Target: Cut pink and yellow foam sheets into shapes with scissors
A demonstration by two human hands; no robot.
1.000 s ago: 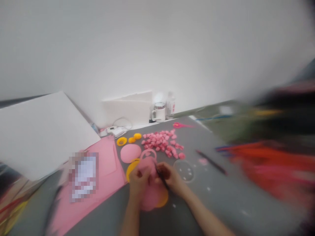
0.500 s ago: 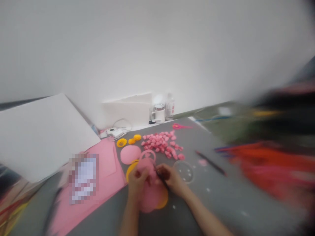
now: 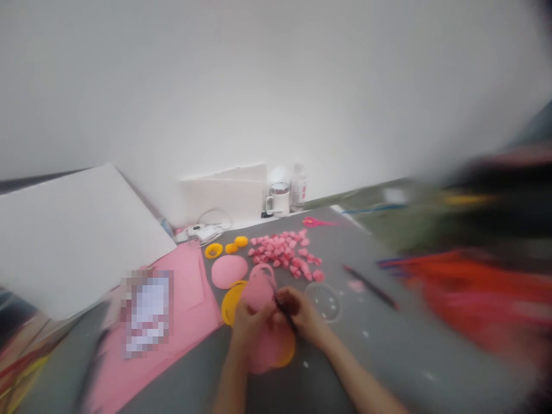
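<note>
My left hand [image 3: 248,323] is closed, with thumb and fingers pinching a pink paper piece [image 3: 259,290] above the table. My right hand [image 3: 301,310] grips a slender dark tool [image 3: 284,315] whose upper end meets the right edge of that piece; blur hides its exact kind. Beneath my hands lies a pink disc [image 3: 263,353] partly covering a yellow disc [image 3: 287,349]. More yellow rings or discs [image 3: 230,305] rest just left of the held piece. A pink oval [image 3: 229,272] and a heap of small folded pink pieces [image 3: 278,250] are spread beyond my hands.
Pink sheets [image 3: 185,307] cover the left side. Farther back are yellow coils [image 3: 213,250], a white mug [image 3: 280,201], a bottle [image 3: 298,188] and pink scissors [image 3: 317,222]. A clear round lid [image 3: 323,302] and a dark pencil-like stick [image 3: 371,286] lie right; red material [image 3: 457,305] lies beyond.
My left hand has moved slightly right, closer to the right hand. The held pink piece has turned and looks narrower. My right hand stays nearly in place with the tool.
</note>
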